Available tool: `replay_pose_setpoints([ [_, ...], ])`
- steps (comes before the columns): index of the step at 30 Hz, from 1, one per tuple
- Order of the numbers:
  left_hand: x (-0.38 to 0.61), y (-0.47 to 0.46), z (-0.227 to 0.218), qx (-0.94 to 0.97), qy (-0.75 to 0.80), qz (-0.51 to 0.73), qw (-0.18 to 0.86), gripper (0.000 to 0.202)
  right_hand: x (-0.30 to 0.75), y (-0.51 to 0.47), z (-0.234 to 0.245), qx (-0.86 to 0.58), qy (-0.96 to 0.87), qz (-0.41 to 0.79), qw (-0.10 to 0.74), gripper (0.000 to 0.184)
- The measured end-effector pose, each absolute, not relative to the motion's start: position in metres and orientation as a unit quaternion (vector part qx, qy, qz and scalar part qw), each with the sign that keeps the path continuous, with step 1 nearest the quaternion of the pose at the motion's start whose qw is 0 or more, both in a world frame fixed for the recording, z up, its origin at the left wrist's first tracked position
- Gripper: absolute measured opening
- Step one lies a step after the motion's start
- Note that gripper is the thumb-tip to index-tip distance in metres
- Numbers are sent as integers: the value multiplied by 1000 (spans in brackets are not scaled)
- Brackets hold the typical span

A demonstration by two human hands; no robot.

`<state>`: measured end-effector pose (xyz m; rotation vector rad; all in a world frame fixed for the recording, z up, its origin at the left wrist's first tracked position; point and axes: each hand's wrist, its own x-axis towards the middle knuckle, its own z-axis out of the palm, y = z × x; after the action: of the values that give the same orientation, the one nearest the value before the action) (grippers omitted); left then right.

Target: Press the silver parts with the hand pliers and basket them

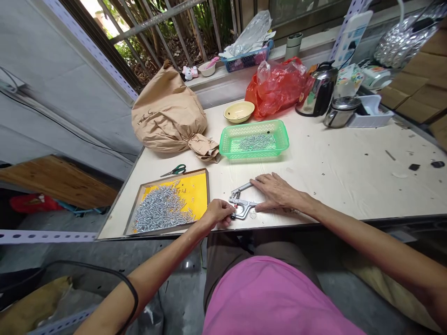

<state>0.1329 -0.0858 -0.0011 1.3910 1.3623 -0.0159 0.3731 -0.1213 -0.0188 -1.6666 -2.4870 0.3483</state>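
Observation:
Near the table's front edge lie silver snap-fastener pliers [247, 204], with a spring between the handles and a small red part at the jaw. My right hand [277, 191] grips their spread handles, fingers over the upper one and thumb on the lower one. At the jaw end, my left hand [220, 213] is closed in a pinch; whatever is between the fingertips is too small to make out. Left of that hand, a shallow tray [208, 186] with a yellow bottom holds a heap of small silver metal pieces [157, 209]. A green basket [226, 150] beyond the pliers contains more such pieces [256, 142].
Green-handled scissors [179, 169] lie behind the tray. Further back are a brown paper sack [171, 111], a yellow bowl [239, 112], a red plastic bag [279, 88] and a kettle [319, 90]. Dark scraps [414, 167] dot the right side of the table [349, 172].

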Motion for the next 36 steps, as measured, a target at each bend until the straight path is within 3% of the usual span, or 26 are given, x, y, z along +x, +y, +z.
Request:
replay_pose_setpoints([
  [14, 132, -86, -2, 607, 597, -45, 523, 29, 364, -138, -12, -573, -804, 127, 97, 59],
  [18, 133, -99, 4, 752, 571, 12, 329, 24, 360, -142, -12, -575, -804, 120, 95, 48],
  [22, 147, -110, 1, 888, 427, 73, 156, 26, 355, -146, -10, -583, -796, 128, 100, 46],
  [26, 170, -101, -8, 941, 308, 41, 136, 51, 358, -151, -12, -575, -797, 140, 122, 54],
  [30, 181, -84, -6, 954, 268, -17, 134, 58, 362, -155, -8, -582, -797, 126, 100, 64],
  [33, 186, -77, 2, 957, 267, -50, 105, 62, 358, -153, 2, -614, -779, 117, 43, 58],
  [36, 189, -76, 6, 959, 262, -65, 92, 49, 352, -146, 12, -617, -778, 115, -1, 42],
])
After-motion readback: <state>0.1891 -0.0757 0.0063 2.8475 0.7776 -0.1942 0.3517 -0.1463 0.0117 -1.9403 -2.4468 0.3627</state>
